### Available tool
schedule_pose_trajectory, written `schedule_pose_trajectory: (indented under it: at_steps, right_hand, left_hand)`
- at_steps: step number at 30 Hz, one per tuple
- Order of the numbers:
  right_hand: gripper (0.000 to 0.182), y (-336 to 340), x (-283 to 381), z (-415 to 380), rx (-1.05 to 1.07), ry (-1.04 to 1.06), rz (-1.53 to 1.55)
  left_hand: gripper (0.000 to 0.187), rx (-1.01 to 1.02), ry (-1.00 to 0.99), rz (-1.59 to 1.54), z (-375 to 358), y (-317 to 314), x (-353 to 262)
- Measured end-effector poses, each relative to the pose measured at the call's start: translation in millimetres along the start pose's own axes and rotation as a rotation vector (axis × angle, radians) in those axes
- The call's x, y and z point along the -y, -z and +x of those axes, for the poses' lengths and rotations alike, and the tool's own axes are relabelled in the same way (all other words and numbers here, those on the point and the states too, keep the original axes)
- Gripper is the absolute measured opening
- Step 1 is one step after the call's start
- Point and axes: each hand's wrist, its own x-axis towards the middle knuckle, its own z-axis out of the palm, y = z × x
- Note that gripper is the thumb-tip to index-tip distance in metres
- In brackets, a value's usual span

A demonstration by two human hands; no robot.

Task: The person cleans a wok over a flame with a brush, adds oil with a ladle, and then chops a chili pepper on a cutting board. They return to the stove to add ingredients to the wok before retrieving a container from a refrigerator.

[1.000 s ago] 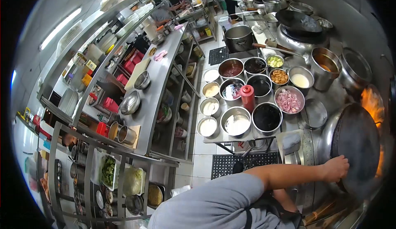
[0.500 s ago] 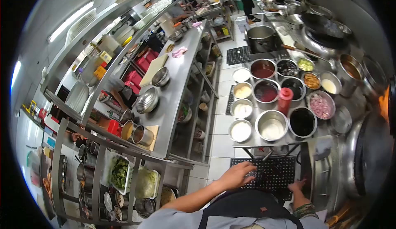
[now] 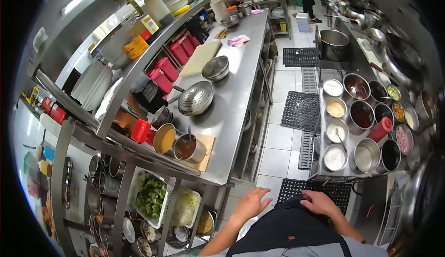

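Observation:
Both hands are in front of the dark apron [image 3: 278,227], low in the view. My left hand [image 3: 251,204] has its fingers apart and holds nothing. To its right, my right hand [image 3: 322,204] is empty too, fingers spread beside the apron's upper edge. Beneath and beyond them lies a black perforated mat [image 3: 296,188] on the tiled floor. Neither hand touches a pot or a counter.
On the left, a steel counter [image 3: 232,139] carries a strainer [image 3: 196,98], a bowl [image 3: 215,68] and sauce pots. Lower shelves hold a greens basket [image 3: 150,197]. At right, a table bears several pots and a red bottle [image 3: 381,130]. A person [image 3: 306,0] stands far back.
The view has turned left, so the counter sits more central and the pots farther right. My right hand has moved in toward the apron, nearer my left hand.

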Motion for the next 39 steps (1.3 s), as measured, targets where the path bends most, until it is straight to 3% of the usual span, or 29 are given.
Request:
schedule_pose_trajectory:
  at_steps: [5,10,15,22,28,34,39]
  right_hand:
    - [0.048,57,82,45,-0.003,0.186,0.055]
    - [0.045,131,88,86,-0.09,0.201,-0.103]
    - [0.047,230,92,123,-0.307,0.277,-0.276]
    - [0.045,332,109,203,-0.353,0.366,-0.342]
    - [0.042,373,131,296,-0.192,0.54,-0.4]
    - [0.042,401,159,408,-0.131,0.563,-0.478]
    - [0.046,423,155,479,0.048,0.296,-0.506]
  left_hand:
    - [0.034,-0.017,-0.054,-0.109,38,15,8]
    - [0.035,0.004,-0.019,-0.113,74,30,35]
    - [0.035,0.012,0.093,-0.01,132,78,53]
    - [0.033,-0.018,0.128,0.011,222,108,68]
    - [0.032,-0.009,0.128,-0.052,284,116,81]
    - [0.031,-0.093,0.114,-0.129,376,139,122]
    - [0.029,-0.193,0.089,-0.256,483,144,155]
